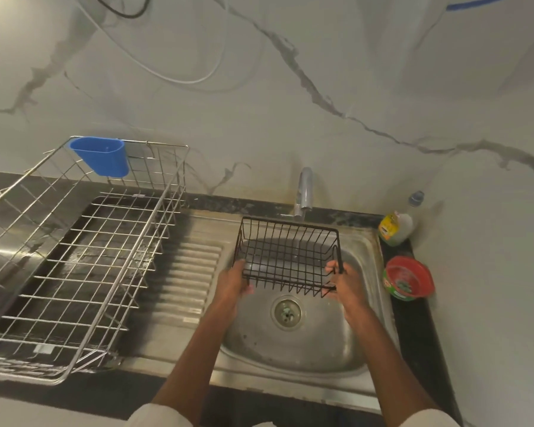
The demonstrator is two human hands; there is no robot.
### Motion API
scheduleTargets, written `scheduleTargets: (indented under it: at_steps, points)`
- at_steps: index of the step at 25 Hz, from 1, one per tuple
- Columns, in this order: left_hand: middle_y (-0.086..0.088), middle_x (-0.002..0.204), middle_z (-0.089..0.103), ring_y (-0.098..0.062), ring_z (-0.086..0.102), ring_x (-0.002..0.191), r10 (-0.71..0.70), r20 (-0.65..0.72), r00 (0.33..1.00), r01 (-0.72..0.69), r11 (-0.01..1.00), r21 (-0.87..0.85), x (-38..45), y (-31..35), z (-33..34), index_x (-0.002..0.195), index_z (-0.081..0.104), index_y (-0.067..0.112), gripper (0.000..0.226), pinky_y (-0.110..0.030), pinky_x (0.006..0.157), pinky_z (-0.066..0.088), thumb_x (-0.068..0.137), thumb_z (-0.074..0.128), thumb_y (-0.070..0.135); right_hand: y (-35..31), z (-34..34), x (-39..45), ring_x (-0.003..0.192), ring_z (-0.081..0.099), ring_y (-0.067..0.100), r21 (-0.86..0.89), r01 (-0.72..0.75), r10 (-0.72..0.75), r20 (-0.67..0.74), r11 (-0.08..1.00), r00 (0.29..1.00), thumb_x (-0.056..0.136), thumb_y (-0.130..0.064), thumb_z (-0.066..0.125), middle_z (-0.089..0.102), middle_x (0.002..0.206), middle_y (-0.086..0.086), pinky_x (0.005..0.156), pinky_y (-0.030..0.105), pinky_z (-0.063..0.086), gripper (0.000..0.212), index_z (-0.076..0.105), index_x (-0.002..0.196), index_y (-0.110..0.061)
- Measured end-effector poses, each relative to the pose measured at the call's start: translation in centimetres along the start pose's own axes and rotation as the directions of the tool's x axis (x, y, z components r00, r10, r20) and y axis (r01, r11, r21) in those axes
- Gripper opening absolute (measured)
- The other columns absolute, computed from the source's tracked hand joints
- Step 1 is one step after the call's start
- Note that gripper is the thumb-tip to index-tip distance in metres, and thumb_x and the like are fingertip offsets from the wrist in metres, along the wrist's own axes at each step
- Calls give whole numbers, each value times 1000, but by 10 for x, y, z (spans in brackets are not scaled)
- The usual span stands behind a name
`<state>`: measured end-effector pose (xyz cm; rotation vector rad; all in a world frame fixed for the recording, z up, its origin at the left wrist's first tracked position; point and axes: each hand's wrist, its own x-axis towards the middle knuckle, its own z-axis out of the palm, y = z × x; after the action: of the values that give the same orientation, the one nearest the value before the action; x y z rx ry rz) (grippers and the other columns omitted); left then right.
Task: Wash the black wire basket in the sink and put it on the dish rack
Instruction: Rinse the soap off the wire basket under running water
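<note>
black wire basket (287, 257), shiny steel sink (305, 340), blue plastic cup (101, 155)

A black wire basket (289, 255) is seen over a dull silver steel sink (305, 349). A silver wire dish rack (84, 257) carries a blue plastic cup (101, 155). White marble-look wall (290, 103) is crossed by grey veins. A red-and-green tub (408, 278) is set on the black bench (413, 334).
</note>
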<state>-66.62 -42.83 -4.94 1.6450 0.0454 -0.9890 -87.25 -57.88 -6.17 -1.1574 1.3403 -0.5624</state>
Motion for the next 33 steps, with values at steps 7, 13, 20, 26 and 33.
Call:
scheduleTargets:
  at_steps: [7, 13, 20, 26, 33]
  points:
    - [-15, 93, 67, -29, 68, 80, -210, 157, 965, 174, 961, 217, 34, -38, 38, 117, 66, -3, 20, -49, 82, 61, 102, 65, 11, 6, -49, -13, 95, 62, 15, -112, 168, -173, -42, 980, 984, 82, 9, 57, 69, 106, -5, 83, 36, 52, 39, 71, 95, -25]
    - [-17, 122, 68, -34, 66, 111, -204, 351, 914, 173, 978, 118, 48, -8, 85, 119, 64, 11, 21, -49, 98, 54, 105, 62, 27, -3, -76, -19, 96, 57, 13, -173, 349, -357, -12, 921, 934, 90, 10, 62, 62, 112, 2, 90, 41, 54, 50, 67, 117, -32]
    - [-25, 126, 73, -39, 71, 114, -217, 418, 882, 131, 966, 224, 98, 12, 125, 126, 65, 3, 23, -51, 96, 60, 113, 47, 9, -35, -98, -19, 132, 45, -10, -446, 497, -536, 45, 744, 843, 88, 7, 71, 50, 154, -3, 102, 3, 37, 24, 76, 106, -8]
    - [-23, 110, 69, -34, 70, 104, -110, 442, 890, -84, 914, 397, 111, -4, 145, 101, 65, 6, 13, -53, 100, 59, 110, 56, 9, -52, -87, -25, 144, 38, 12, -728, 471, -550, 156, 497, 821, 85, -4, 78, 51, 151, -15, 121, 42, 29, 35, 79, 106, -31]
    - [-8, 97, 71, -28, 64, 87, 94, 449, 888, -365, 739, 567, 128, -56, 114, 101, 67, 17, 19, -44, 83, 56, 107, 59, 33, -82, -4, -12, 140, 34, 27, -772, 525, -454, 348, 358, 820, 86, -5, 72, 54, 148, -12, 111, 47, 42, 36, 75, 116, -25]
